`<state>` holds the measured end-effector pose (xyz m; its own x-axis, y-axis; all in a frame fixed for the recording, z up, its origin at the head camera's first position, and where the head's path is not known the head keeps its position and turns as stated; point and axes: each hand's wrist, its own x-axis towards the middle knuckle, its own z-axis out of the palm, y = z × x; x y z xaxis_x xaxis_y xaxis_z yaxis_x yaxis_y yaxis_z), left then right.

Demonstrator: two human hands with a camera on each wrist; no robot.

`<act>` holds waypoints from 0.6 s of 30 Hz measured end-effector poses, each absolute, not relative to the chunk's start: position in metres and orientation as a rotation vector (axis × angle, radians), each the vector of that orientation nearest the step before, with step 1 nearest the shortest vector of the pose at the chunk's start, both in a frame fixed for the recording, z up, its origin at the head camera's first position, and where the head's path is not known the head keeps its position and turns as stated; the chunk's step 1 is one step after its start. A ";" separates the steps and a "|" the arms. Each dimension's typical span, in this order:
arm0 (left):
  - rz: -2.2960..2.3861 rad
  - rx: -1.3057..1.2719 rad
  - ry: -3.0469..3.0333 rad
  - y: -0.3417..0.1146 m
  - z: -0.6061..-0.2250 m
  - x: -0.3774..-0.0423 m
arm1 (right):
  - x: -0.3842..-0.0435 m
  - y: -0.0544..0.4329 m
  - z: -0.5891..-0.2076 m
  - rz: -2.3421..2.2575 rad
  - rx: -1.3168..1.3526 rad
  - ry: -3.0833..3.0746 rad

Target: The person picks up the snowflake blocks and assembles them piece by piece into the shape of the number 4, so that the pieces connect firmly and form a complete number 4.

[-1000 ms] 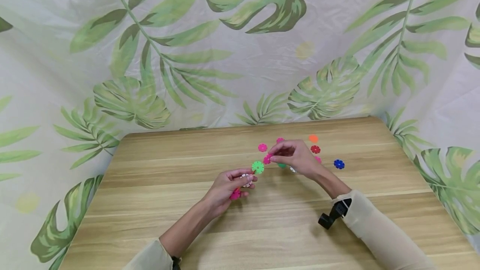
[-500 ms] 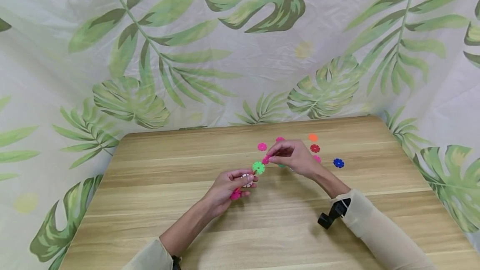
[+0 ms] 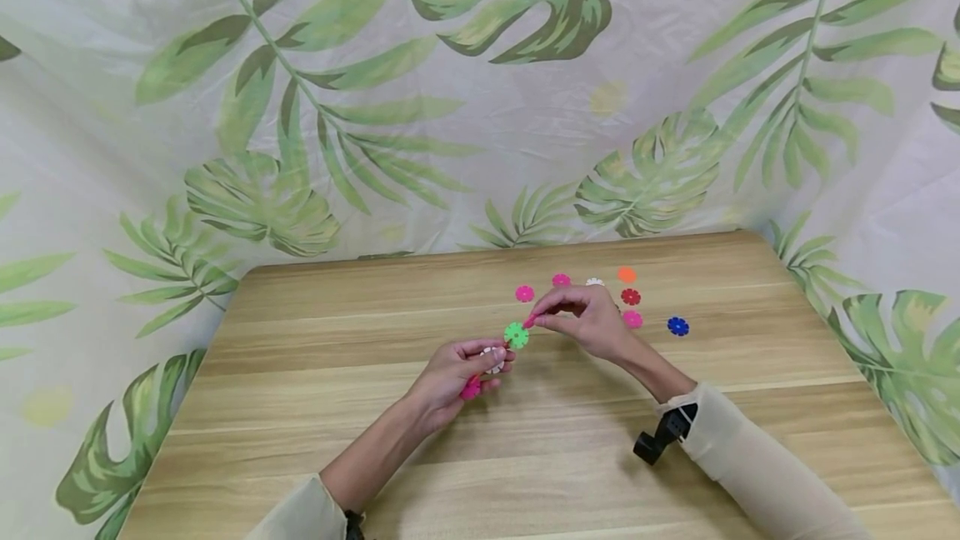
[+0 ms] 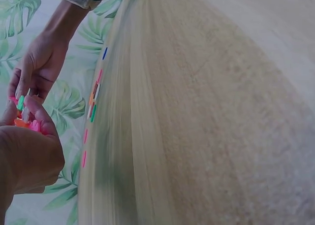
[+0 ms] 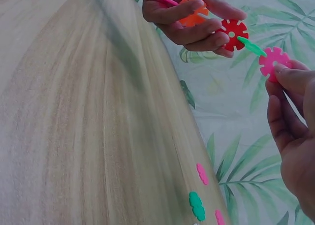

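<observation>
My left hand [image 3: 450, 380] grips a chain of notched plastic discs, with its thumb over a white disc [image 3: 491, 360]. Along the chain are a pink disc [image 3: 470, 388], an orange disc [image 5: 191, 21], a red disc [image 5: 239, 29] and, at the far end, a bright green disc [image 3: 516, 335]. Between thumb and fingers, my right hand [image 3: 592, 323] pinches another pink disc [image 5: 271, 57]. Its notched edge meets the green disc's edge in the right wrist view, the two discs at an angle. The fingers partly cover the orange and white discs.
Loose discs lie on the wooden table [image 3: 337, 423] toward its back: pink ones [image 3: 525, 294], a white one [image 3: 595, 282], an orange one [image 3: 627, 274], a red one [image 3: 631, 297], a blue one [image 3: 678, 326] and a teal one [image 5: 197, 206]. A leaf-patterned cloth [image 3: 525, 123] hangs behind.
My right hand has brought the pink disc slightly left to the green disc's edge and turned it more edge-on. A loose white disc now shows behind that hand. My left hand has stayed nearly still.
</observation>
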<state>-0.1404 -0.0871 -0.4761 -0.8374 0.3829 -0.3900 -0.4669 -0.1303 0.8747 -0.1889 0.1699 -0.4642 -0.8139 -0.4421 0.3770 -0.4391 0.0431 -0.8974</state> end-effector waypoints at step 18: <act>2.001 -0.051 1.573 -0.086 -0.474 -0.142 | -0.193 0.168 -0.466 -1.946 -1.090 2.289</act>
<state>-0.1420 -0.0860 -0.4738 -0.8271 0.4183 -0.3755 -0.4637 -0.1302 0.8764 -0.1928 0.1679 -0.4655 -0.7662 -0.4552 0.4536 -0.5209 0.0266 -0.8532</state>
